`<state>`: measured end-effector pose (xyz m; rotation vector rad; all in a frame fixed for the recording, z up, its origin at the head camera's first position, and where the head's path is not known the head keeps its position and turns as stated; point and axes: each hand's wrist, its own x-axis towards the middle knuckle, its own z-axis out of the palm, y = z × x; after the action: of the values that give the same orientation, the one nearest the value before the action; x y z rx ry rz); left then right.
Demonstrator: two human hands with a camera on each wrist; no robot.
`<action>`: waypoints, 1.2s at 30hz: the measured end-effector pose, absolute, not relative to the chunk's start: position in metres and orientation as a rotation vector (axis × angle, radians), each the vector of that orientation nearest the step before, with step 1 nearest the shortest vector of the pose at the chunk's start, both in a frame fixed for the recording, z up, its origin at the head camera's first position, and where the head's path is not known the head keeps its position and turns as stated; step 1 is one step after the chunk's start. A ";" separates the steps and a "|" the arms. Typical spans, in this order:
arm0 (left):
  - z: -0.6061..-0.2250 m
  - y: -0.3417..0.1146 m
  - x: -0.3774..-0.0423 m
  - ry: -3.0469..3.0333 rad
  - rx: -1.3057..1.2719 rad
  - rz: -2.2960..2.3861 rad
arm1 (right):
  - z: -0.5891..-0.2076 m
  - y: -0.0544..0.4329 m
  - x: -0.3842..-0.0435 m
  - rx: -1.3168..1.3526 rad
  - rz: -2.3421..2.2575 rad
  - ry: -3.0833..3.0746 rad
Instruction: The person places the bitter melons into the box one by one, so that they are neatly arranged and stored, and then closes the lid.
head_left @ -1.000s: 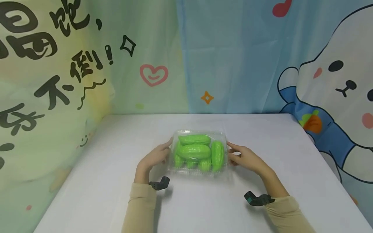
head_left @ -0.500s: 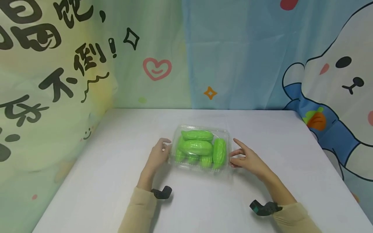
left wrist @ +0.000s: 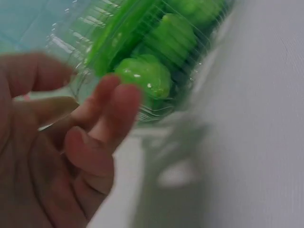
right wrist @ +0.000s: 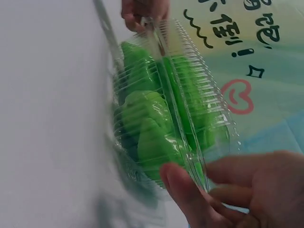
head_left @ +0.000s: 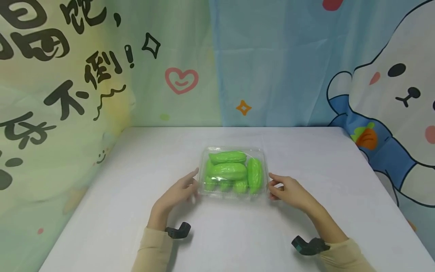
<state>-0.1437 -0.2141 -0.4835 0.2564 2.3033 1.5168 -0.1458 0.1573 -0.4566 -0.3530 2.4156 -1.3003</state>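
Note:
A clear plastic clamshell box (head_left: pixel 232 194) stands on the table, its lid down, with several bright green cucumber-shaped vegetables (head_left: pixel 229 171) inside. Two lie stacked crosswise and one stands lengthwise at the right. My left hand (head_left: pixel 178 192) is at the box's left side, index finger stretched to the rim and the other fingers loosely bent. In the left wrist view its fingers overlap the box's corner. My right hand (head_left: pixel 289 190) is at the opposite side; in the right wrist view its thumb (right wrist: pixel 178 183) and fingers (right wrist: pixel 232 171) pinch the rim at the near corner.
A white cloth covers the table (head_left: pixel 231 241). Behind it hangs a printed curtain (head_left: pixel 265 64) with a cartoon animal at the right and lettering at the left. Small dark cameras sit on the left wrist (head_left: pixel 178 230) and right wrist (head_left: pixel 310 246).
Half a second ago the left index finger was bent and the right index pointed up away from the box. Now the left index is stretched to the rim and the right fingertips have lowered to it.

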 end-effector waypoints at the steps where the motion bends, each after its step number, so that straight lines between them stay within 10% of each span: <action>1: -0.484 -0.216 -0.143 2.264 0.284 1.511 | -0.455 0.159 -0.145 -0.369 -1.316 2.354; 36: -0.490 -0.187 -0.132 2.253 -0.409 1.851 | -0.477 0.146 -0.127 0.185 -2.003 1.829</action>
<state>-0.1319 -0.1867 -0.4895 -0.4091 2.2529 1.8507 -0.1271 0.1462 -0.4767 0.1855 1.8292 -2.0027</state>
